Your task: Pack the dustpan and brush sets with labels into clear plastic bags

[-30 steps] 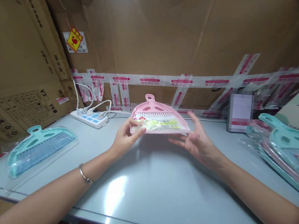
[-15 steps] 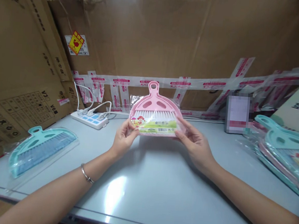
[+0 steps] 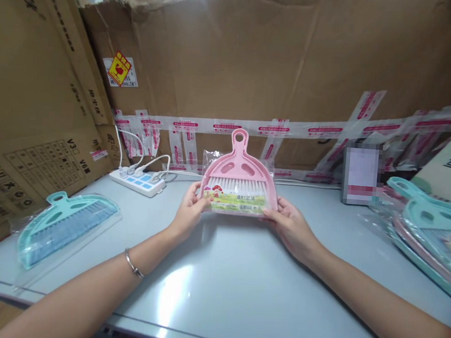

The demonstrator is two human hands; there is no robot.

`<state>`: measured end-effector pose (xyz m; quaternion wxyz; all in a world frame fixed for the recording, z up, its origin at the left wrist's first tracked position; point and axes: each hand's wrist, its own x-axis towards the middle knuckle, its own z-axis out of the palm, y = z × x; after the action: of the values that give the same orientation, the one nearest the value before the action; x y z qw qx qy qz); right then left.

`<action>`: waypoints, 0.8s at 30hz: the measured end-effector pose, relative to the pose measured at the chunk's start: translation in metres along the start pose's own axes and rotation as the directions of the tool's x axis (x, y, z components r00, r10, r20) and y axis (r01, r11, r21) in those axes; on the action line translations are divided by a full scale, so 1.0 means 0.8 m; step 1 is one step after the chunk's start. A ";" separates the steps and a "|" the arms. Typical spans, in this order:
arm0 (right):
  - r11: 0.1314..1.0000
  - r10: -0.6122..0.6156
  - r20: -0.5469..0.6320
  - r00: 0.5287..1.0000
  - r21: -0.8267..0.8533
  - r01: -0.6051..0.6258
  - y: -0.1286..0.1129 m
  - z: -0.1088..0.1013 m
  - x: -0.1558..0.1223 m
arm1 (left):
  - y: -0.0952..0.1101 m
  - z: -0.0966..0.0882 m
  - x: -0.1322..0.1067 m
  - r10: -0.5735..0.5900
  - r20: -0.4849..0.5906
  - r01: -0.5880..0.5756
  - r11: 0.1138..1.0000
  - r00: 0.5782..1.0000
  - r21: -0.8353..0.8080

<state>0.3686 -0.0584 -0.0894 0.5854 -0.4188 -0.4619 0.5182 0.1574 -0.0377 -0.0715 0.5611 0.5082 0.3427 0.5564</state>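
One metal bracelet [image 3: 134, 263] circles the left wrist, above the pale table [image 3: 262, 297]. Farther out, left hand [image 3: 190, 209] and right hand [image 3: 293, 225] pinch opposite lower corners of a pink dustpan [image 3: 237, 175], thumbs in front, other fingers partly hidden. Pan stands near upright, handle up, apparently raised off the table. White-bristled brush [image 3: 240, 186] and printed label [image 3: 238, 200] show through clear wrap. Step in hand, as judged: presenting the wrapped set face-on, two-handed. Next move, by estimate, calls for even pressure at both corners; wrap may slip. Well left: wrapped teal dustpan [image 3: 61, 210], lying down. Well right: stack of wrapped dustpans [image 3: 429, 211]. Behind: power strip [image 3: 142, 183], then taped cardboard [image 3: 257, 62].
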 end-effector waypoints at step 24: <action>0.684 -0.471 0.002 0.882 -0.630 0.367 0.005 -0.010 -0.001 | -0.004 -0.004 0.009 -0.187 -0.147 0.180 0.982 0.971 -0.061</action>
<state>0.3759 -0.0586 -0.0950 0.5550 -0.5085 -0.6395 0.1560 0.1560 -0.0300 -0.0743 0.5942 0.4168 0.4169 0.5472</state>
